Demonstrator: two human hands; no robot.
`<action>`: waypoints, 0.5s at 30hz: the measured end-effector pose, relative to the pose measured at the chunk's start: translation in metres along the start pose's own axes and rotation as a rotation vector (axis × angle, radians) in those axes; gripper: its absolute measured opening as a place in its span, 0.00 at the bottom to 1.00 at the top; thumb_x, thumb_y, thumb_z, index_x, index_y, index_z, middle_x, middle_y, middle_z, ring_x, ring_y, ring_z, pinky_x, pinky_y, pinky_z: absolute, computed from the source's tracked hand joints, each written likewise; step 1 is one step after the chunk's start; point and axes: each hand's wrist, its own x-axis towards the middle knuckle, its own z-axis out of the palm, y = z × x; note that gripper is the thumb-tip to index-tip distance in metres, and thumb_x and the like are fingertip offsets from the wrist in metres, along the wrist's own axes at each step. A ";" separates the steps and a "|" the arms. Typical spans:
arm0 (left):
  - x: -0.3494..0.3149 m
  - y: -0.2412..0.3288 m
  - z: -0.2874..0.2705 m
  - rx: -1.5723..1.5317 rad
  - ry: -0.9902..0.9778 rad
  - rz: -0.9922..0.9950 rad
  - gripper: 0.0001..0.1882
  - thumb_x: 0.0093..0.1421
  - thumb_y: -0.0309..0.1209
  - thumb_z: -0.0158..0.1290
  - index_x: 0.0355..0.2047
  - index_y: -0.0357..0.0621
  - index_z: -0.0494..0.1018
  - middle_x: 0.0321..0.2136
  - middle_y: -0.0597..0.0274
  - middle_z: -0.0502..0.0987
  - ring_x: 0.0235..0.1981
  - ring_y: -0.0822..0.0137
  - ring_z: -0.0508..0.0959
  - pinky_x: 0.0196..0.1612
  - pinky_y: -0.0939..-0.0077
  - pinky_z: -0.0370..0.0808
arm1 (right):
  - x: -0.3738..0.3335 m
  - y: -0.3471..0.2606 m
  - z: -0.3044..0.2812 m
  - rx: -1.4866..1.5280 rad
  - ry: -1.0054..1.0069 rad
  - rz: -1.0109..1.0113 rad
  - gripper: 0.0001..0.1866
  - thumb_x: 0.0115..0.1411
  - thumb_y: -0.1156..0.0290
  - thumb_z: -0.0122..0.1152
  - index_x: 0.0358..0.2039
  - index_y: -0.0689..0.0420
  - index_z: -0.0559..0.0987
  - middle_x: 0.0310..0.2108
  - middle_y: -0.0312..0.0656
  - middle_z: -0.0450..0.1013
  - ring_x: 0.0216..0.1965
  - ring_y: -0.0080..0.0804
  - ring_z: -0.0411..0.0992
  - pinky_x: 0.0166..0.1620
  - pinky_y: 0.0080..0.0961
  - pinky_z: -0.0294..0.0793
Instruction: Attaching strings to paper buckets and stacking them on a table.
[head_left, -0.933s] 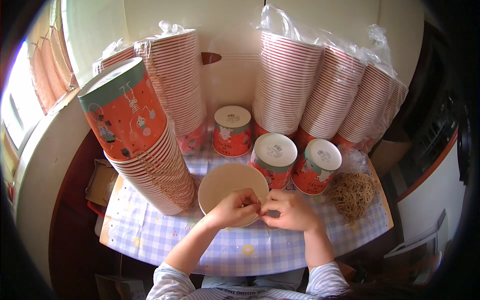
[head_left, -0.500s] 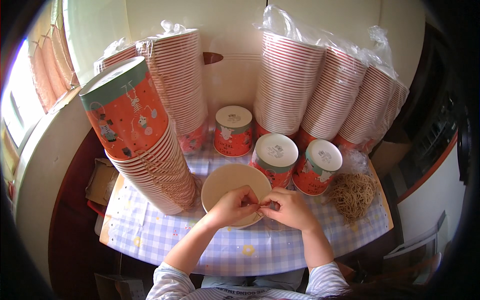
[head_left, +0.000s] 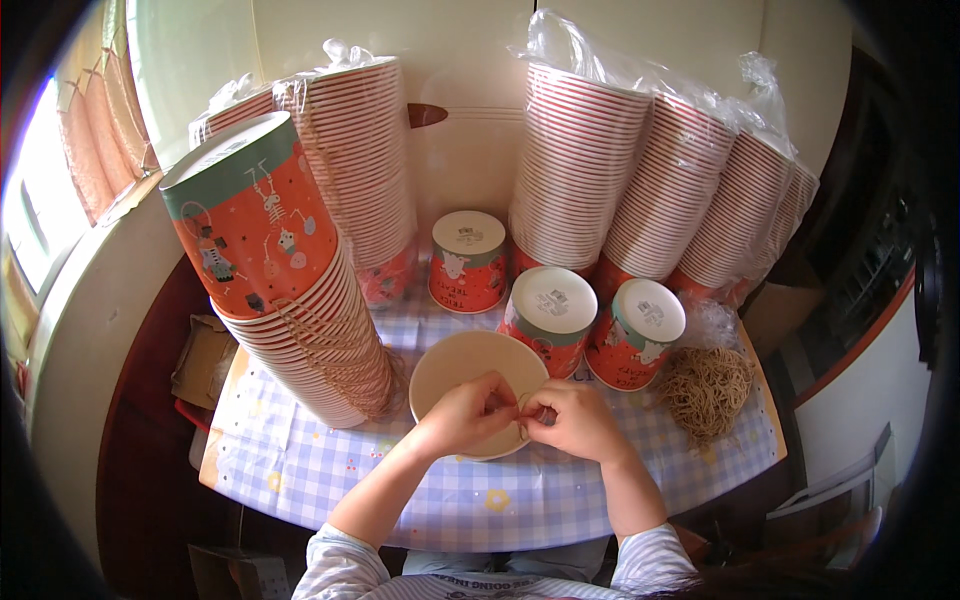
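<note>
A paper bucket (head_left: 455,362) with a pale inside stands mouth up before me on the table. Over its near right rim, my left hand (head_left: 466,414) and my right hand (head_left: 577,420) meet with fingertips pinched together. A short piece of thin tan cord (head_left: 522,430) shows between them at the rim; the fingers cover most of it. Left of the bucket rises a tall stack of upside-down orange buckets (head_left: 265,225) with green bands, tan cord loops (head_left: 335,350) hanging down its side. A heap of tan cords (head_left: 706,395) lies to the right.
Three upturned buckets (head_left: 466,262) stand behind and right of the open one. Tall stacks in clear plastic bags (head_left: 580,170) line the back, with more bagged stacks (head_left: 355,160) at back left. A checked tablecloth (head_left: 440,510) covers the table. A cardboard box (head_left: 203,362) sits beyond its left edge.
The open bucket has shifted slightly to the right and turned a little under my hands. Both hands stay pinched together at nearly the same spot.
</note>
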 end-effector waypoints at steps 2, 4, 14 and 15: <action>-0.004 0.014 -0.005 0.146 -0.010 -0.021 0.09 0.51 0.31 0.53 0.28 0.37 0.70 0.24 0.56 0.76 0.25 0.65 0.77 0.29 0.74 0.72 | 0.001 0.004 -0.002 0.128 -0.044 0.046 0.08 0.40 0.75 0.63 0.24 0.59 0.76 0.23 0.39 0.71 0.24 0.27 0.72 0.28 0.21 0.70; -0.006 0.021 -0.006 0.292 -0.021 -0.040 0.10 0.50 0.33 0.53 0.28 0.38 0.72 0.23 0.55 0.76 0.25 0.63 0.76 0.29 0.71 0.72 | 0.001 0.005 -0.005 0.146 -0.057 0.065 0.07 0.41 0.73 0.62 0.24 0.59 0.76 0.23 0.41 0.72 0.24 0.30 0.72 0.29 0.23 0.70; -0.012 0.023 0.009 0.501 0.001 0.169 0.11 0.48 0.37 0.55 0.24 0.41 0.75 0.23 0.57 0.75 0.26 0.59 0.75 0.30 0.67 0.71 | 0.003 0.009 -0.008 0.152 -0.143 0.095 0.09 0.41 0.74 0.63 0.25 0.59 0.76 0.24 0.40 0.73 0.25 0.28 0.72 0.29 0.22 0.70; -0.011 0.023 0.010 0.500 0.005 0.178 0.11 0.48 0.36 0.55 0.24 0.41 0.75 0.23 0.56 0.75 0.26 0.59 0.75 0.30 0.66 0.71 | 0.003 0.009 -0.009 0.151 -0.144 0.095 0.09 0.41 0.74 0.63 0.25 0.59 0.76 0.24 0.40 0.73 0.25 0.28 0.72 0.29 0.22 0.70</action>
